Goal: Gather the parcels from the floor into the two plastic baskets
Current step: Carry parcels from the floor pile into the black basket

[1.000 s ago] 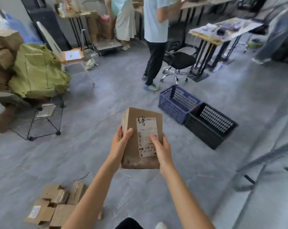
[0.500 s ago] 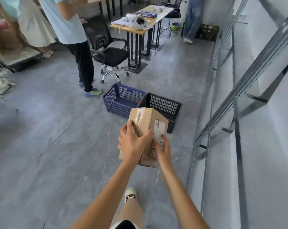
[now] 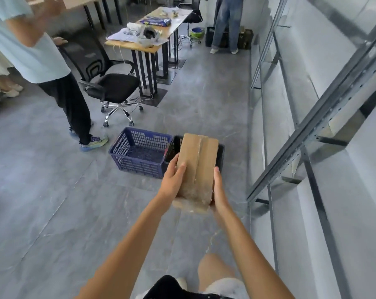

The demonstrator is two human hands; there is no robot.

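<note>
I hold a brown cardboard parcel [image 3: 196,167] in both hands at chest height, its taped side up. My left hand [image 3: 173,180] grips its left edge and my right hand [image 3: 218,188] presses its right edge. Ahead on the grey floor stand two baskets side by side: a blue plastic basket [image 3: 137,154] on the left, with no parcels visible in it, and a black plastic basket [image 3: 172,147] on the right. The parcel hides most of the black basket.
A person in a light blue shirt and black trousers [image 3: 53,83] stands left of the baskets by a black office chair [image 3: 109,83]. Behind are a wooden table [image 3: 148,35] and another person in jeans [image 3: 226,24]. A metal shelf frame [image 3: 312,126] runs along the right wall.
I have walked closer to the baskets and turned the parcel so its label faces away. The pile of parcels on the floor has dropped out of view.
</note>
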